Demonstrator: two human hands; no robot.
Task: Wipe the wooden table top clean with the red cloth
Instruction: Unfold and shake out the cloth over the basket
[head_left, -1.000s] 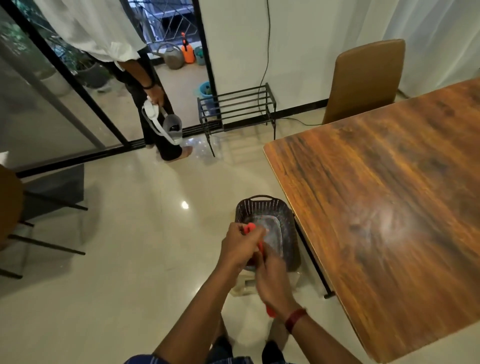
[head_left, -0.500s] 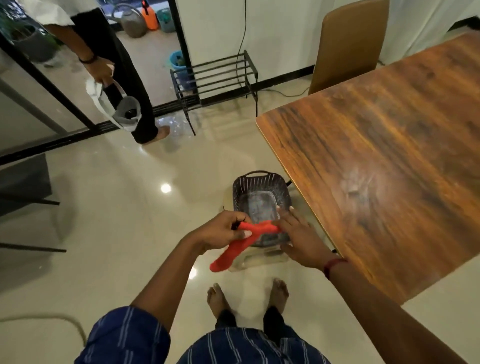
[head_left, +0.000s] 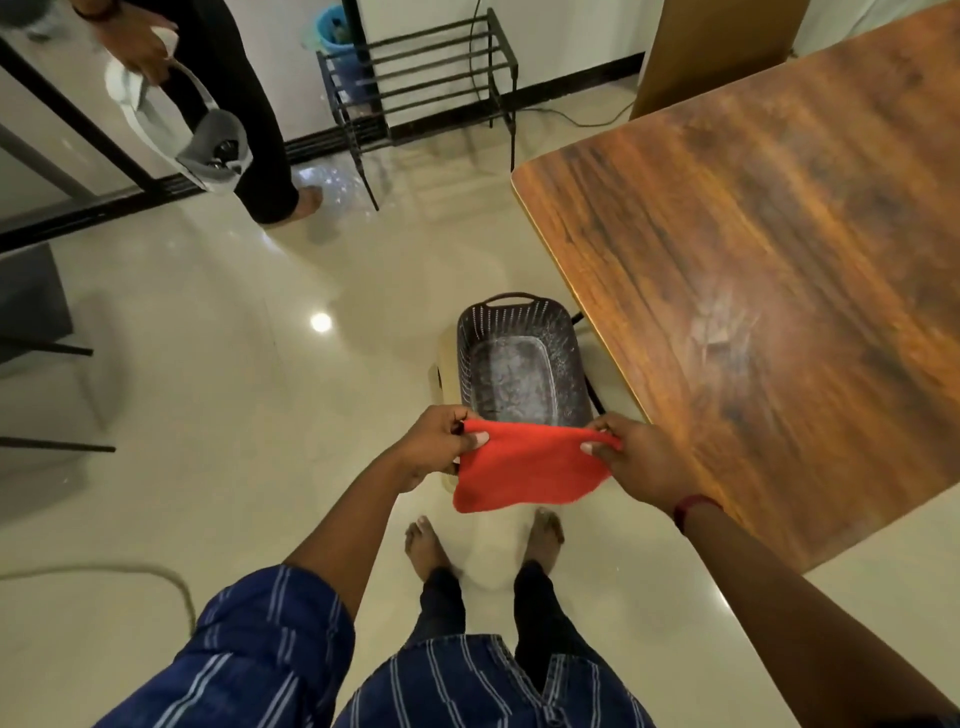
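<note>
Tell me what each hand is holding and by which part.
Both hold the flat red fabric cloth: the left hand pinches its top left corner, the right hand its top right corner.

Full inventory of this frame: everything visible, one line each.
red cloth: 1, red, held spread out in the air left of the table
wooden table: 1, brown, right side
basket: 1, dark grey, low beside the table's left edge
shoe rack: 1, black metal, by the far wall
chair: 1, tan, at the table's far side
bucket: 1, blue, behind the rack
other person: 1, dark trousers, top left, holding a white-grey device
wristband: 1, red, right wrist
feet: 2, bare, on the floor below the cloth
hands: 2, left hand and right hand, each pinching a top corner of the cloth
</note>
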